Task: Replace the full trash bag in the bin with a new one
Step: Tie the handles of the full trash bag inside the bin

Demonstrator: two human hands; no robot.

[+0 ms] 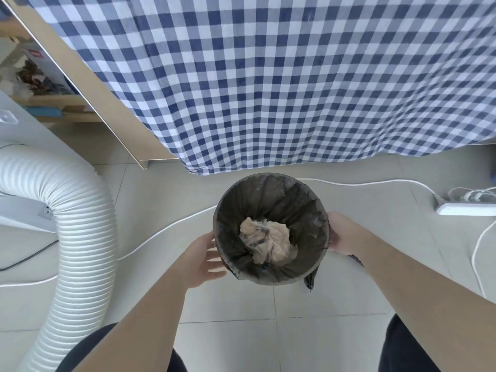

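Bin [271, 280]: round, dark, seen from straight above, standing on the floor [241, 331] just in front of the hem of a checked cloth. Trash bag [271, 194]: thin dark plastic, creased and faintly glossy, lining the bin with its edge folded over the rim; a loose pointed flap of the same plastic hangs outside at the lower right. Contents: one crumpled wad of clear film over pale beige matter [265, 238], lying at the bottom centre of the bag. Left hand [205, 260]: open, fingers spread and lightly curved, beside the left wall of the bin, fingertips at or just off the rim; contact cannot be told. Right hand [342, 232]: wrapped on the right rim of the bin, fingers hidden behind the edge, gripping rim and bag fold together. Both forearms bare; dark trouser knees at the lower corners. Floor: pale square tiles, smooth, thin grey grout lines. Cloth [268, 76]: blue-and-white gingham, soft vertical folds, filling the upper frame. Hose [77, 224]: wide white ribbed duct, bending from the left edge down to the lower left. Cable [166, 226]: thin white, running across the tiles behind the bin to a white power strip [467, 208] at the right edge. Shelf unit [88, 76]: light wood panel, slanting at upper left.
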